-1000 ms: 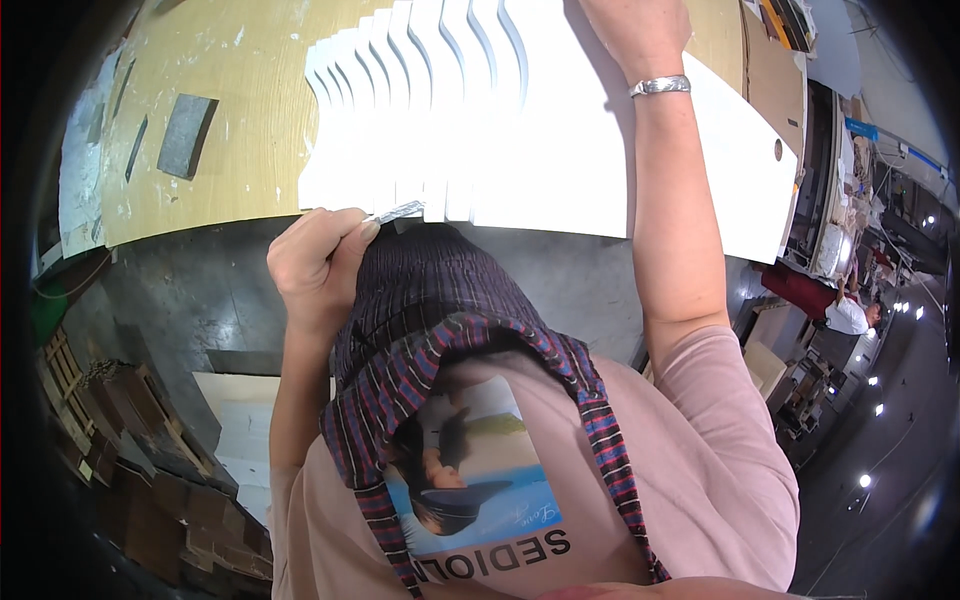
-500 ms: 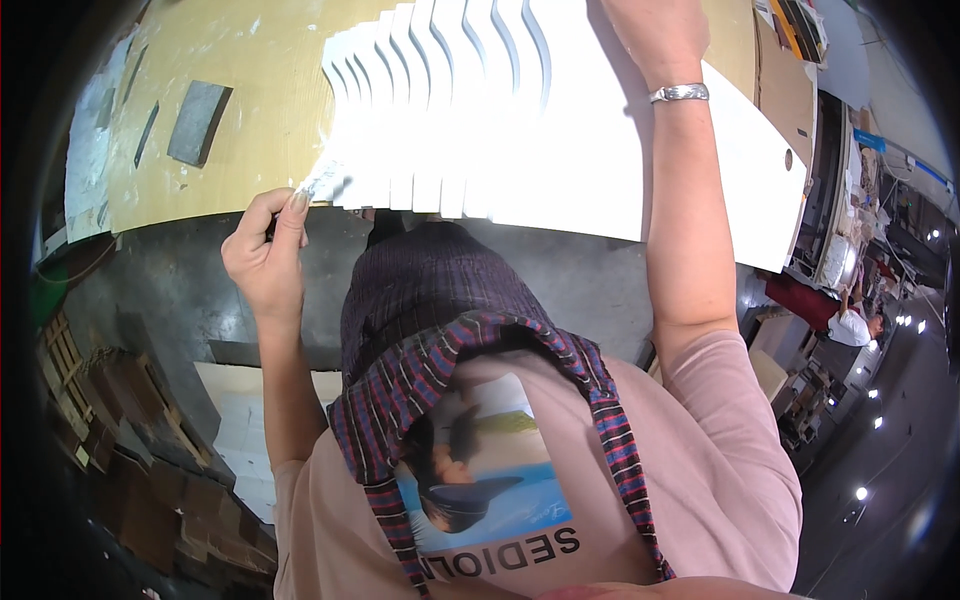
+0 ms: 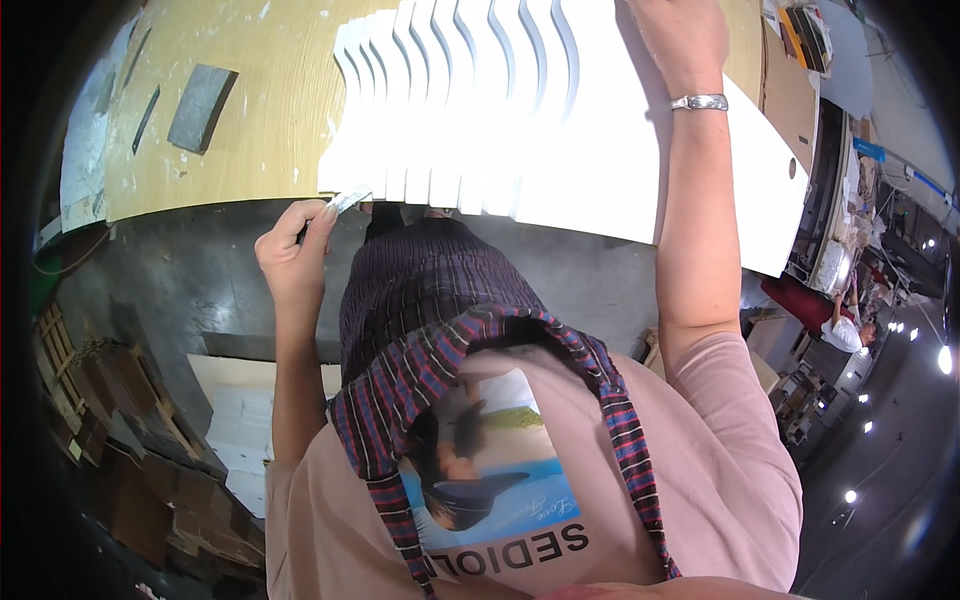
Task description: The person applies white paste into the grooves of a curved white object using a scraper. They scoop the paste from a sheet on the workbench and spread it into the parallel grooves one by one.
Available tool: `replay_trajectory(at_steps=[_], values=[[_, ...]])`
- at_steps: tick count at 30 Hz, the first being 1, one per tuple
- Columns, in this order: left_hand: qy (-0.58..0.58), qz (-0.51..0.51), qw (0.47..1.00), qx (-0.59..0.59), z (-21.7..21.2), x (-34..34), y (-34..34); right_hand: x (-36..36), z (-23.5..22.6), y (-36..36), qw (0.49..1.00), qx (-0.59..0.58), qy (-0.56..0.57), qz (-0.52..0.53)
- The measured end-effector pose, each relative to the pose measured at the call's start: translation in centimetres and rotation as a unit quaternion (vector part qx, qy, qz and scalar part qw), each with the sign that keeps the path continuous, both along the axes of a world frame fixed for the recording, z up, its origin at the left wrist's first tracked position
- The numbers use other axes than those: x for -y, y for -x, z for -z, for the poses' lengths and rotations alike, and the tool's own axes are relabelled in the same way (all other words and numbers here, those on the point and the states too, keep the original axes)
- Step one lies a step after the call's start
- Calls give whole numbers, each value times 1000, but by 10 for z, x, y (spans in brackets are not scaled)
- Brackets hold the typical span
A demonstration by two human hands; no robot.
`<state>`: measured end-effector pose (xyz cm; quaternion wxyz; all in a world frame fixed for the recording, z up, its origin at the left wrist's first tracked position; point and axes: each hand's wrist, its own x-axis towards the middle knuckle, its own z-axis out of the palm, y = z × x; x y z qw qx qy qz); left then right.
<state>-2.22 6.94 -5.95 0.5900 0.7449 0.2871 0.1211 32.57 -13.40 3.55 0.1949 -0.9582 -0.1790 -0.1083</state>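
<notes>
I see my left hand [image 3: 292, 252] curled almost closed, the fingers folded in and the thumb pressed against the forefinger. Between them it pinches a small flat silvery tool [image 3: 347, 200] (a blade or a scraper, I cannot tell which), and the tip of this tool touches the near left corner of the fanned stack of white sheets [image 3: 500, 130]. The left forearm rises straight from the lower part of the view, the elbow bent, the wrist turned a little inward toward the stack.

My right hand [image 3: 680, 40] lies flat on top of the white sheets, at the far side, close to the upper edge of the view. The fingers are partly cut off there, so I cannot tell how far they are spread; the palm presses down on the paper and grips nothing that I can see. The right arm is stretched out long and nearly straight, with a silver bracelet [image 3: 700, 102] at the wrist.

The white sheets are fanned out, each with a wavy cut edge, one overlapping the next. They rest on a yellowish tabletop [image 3: 260, 110], and their near edge hangs a little over its front rim. A grey flat piece [image 3: 202, 93] lies on the tabletop, well apart to the left.
</notes>
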Motion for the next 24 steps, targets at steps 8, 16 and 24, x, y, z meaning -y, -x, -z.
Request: replay_trajectory(at_steps=[8,16,24], values=[[-165,-1,986,36,4,5,1,-2,-6,2,1000,-12,-3,7],[-266,-2,959,102,-3,8,-11,0,-5,2,1000,-11,-6,0],[-247,-12,967,67,0,7,-8,0,-6,2,1000,-12,0,2]])
